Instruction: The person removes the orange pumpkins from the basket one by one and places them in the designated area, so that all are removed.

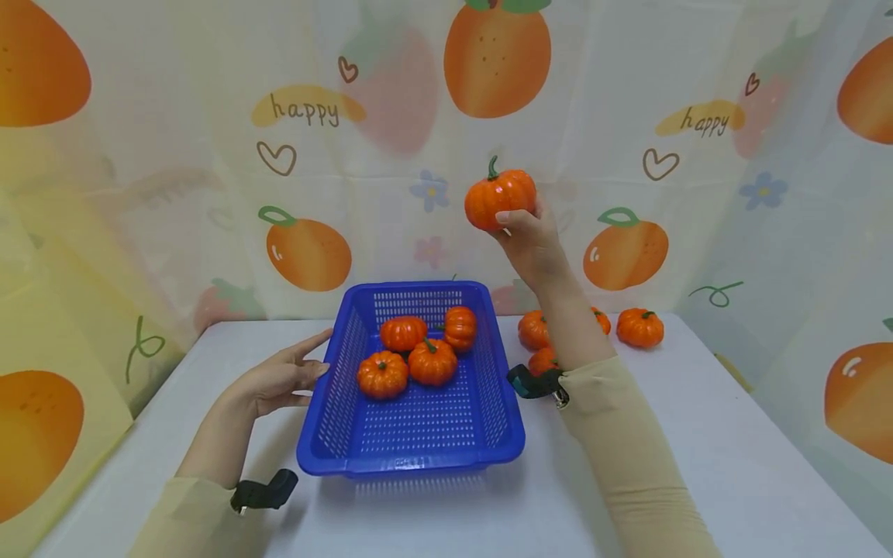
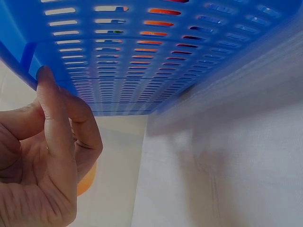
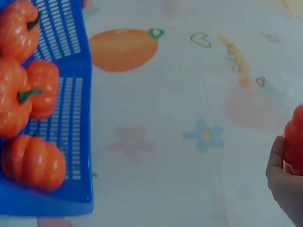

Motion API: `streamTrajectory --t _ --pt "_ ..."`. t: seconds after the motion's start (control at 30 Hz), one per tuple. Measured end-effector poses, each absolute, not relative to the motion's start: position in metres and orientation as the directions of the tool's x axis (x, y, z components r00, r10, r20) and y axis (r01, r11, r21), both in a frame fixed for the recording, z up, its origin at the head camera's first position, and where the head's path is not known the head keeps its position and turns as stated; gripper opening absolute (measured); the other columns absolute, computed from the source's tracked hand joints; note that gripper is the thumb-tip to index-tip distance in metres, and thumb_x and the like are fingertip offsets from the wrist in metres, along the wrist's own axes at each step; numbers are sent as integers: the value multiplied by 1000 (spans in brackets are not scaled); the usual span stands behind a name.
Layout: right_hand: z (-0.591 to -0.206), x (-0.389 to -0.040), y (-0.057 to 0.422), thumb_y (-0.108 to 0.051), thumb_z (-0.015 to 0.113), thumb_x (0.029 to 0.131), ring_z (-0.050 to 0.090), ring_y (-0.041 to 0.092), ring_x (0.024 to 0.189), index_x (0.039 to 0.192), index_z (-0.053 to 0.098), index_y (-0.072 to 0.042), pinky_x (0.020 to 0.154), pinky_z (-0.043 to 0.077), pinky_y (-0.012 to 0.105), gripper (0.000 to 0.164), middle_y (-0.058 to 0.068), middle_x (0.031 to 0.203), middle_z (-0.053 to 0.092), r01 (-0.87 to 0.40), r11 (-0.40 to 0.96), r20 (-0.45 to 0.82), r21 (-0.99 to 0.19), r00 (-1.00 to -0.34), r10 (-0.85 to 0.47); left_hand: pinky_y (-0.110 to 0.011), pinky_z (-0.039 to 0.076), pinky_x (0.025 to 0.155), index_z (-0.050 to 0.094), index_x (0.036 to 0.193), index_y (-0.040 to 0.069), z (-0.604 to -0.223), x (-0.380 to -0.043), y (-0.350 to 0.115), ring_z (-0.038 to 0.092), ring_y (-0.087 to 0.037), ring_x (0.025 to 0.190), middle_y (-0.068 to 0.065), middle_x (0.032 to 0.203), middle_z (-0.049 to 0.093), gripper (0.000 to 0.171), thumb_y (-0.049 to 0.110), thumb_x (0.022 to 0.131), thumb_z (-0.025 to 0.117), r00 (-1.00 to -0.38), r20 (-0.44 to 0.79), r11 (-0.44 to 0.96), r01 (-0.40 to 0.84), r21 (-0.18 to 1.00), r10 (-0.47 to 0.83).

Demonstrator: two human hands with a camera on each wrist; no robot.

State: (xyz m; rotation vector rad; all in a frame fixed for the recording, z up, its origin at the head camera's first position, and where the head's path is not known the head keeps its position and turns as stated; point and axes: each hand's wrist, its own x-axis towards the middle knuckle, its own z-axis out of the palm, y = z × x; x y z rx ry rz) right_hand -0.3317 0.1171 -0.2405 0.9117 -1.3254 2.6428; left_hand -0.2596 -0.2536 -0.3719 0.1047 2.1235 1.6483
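Note:
High above the table, my right hand grips a small orange pumpkin with a green stem. In the right wrist view, part of that pumpkin shows at the right edge. My left hand holds the left rim of a blue plastic basket, and curled fingers meet the rim in the left wrist view. Inside the basket lie several small pumpkins, among them a round one at the front left and one near the back right.
Right of the basket, more pumpkins rest on the white table, partly hidden behind my right forearm. One pumpkin sits near the table's back right corner. A fruit-patterned curtain hangs behind the table.

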Motion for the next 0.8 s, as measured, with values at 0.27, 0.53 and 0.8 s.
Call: streamTrajectory --t 0.27,0.53,0.8 --pt "-251 -339 154 12 56 82 48 21 118 130 35 -21 88 56 23 62 -1 130 46 -334 -585 510 -739 -845 -163 -30 60 80 0 160 24 -373 -259 -253 69 -11 85 4 96 66 82 22 100 57 -897 -290 285 -197 938 334" --pt "-267 -341 197 19 47 84 44 21 122 130 46 -21 86 57 22 61 -2 134 43 -328 -516 464 -791 -872 -157 -29 60 79 1 160 24 -374 -259 -254 68 -11 84 4 94 65 80 19 101 55 -903 -291 293 -199 935 317" --pt "-287 -337 244 15 56 88 46 16 116 136 46 -20 87 55 18 60 -5 136 44 -286 -453 382 -845 -914 -137 -29 60 78 1 160 23 -373 -259 -253 68 -11 84 4 94 65 83 22 99 58 -901 -285 285 -194 939 326"
